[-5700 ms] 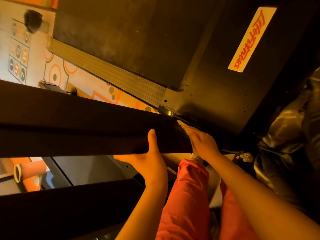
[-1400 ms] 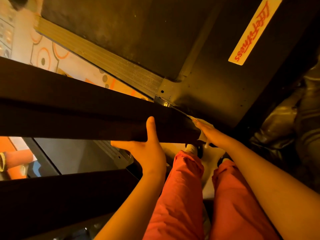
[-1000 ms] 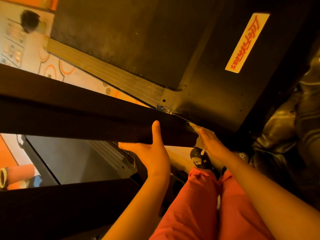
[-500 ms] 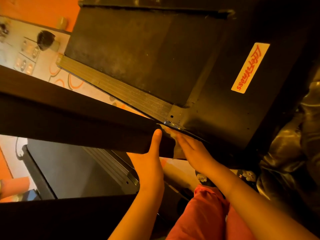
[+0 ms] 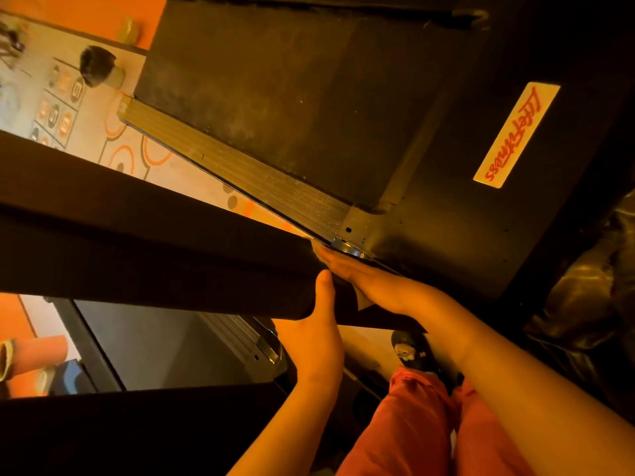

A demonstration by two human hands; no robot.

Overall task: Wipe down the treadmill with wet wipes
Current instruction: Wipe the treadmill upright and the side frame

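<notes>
Currently the wet wipe is pressed on the near end of the handrail by straight fingers of the right hand; leftward runs its length, gripped by the left hand.

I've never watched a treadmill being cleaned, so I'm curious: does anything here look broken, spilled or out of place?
Nothing looks broken or spilled. Only the treadmill belt shows pale, dusty smudges. The right hand presses a wipe flat on the black bar.

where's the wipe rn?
Head view, centre: the wipe is pressed under the flat right hand against the right end of the dark bar, just right of the left hand gripping it.
</notes>
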